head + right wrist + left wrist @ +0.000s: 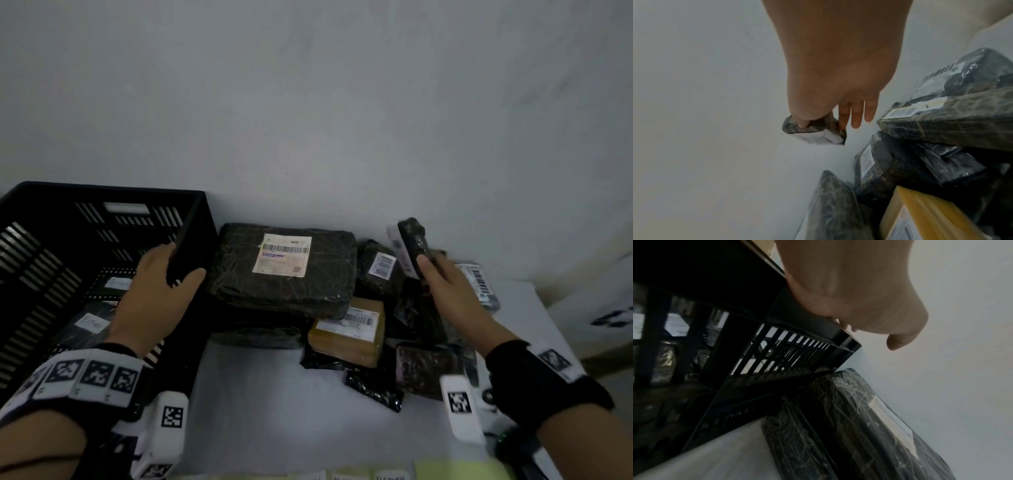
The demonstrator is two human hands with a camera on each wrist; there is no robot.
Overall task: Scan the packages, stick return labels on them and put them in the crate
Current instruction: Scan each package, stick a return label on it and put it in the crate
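Note:
My right hand (431, 270) pinches a small black-wrapped package (412, 245) with a white label, lifted and tilted above the pile by the wall. In the right wrist view the thumb and fingers (856, 116) of that hand (828, 123) clamp the small package (818, 133). My left hand (181, 263) grips the right rim of the black slatted crate (102, 190), fingers inside and thumb outside. The left wrist view has the hand (849, 305) over the crate rim (715, 280). Inside the crate lie dark packages with handwritten labels (94, 323).
A large black package (284, 267) with a shipping label lies beside the crate. Right of it sit a brown box (346, 339) and several dark parcels (424, 366) on the white table (291, 411). Label strips (349, 476) line the near edge. A dark device with a green light (510, 442) sits bottom right.

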